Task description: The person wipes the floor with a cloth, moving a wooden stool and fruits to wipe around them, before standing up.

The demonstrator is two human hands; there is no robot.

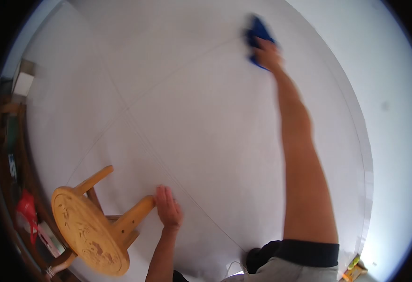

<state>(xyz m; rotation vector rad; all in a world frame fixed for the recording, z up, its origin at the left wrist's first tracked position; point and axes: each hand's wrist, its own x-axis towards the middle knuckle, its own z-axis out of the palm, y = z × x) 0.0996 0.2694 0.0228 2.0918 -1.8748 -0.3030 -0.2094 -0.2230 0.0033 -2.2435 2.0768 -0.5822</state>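
Note:
My right hand (268, 55) is stretched far out over the pale tiled floor (206, 117). It grips a blue cloth (259, 30), which lies bunched against the floor and is slightly blurred. My left hand (168, 207) is low in the view, beside the foot of a wooden stool's leg. Its fingers are extended and close together; whether they press on the floor or the leg, I cannot tell. The stool (90, 230) has a round seat with a carved pattern, and its legs point toward the middle of the view.
Along the left edge runs dark wooden furniture (25, 155) with a red item (27, 207) and a white box (23, 83) nearby. A pale wall (384, 141) borders the floor on the right. A yellowish object (355, 271) lies at the bottom right.

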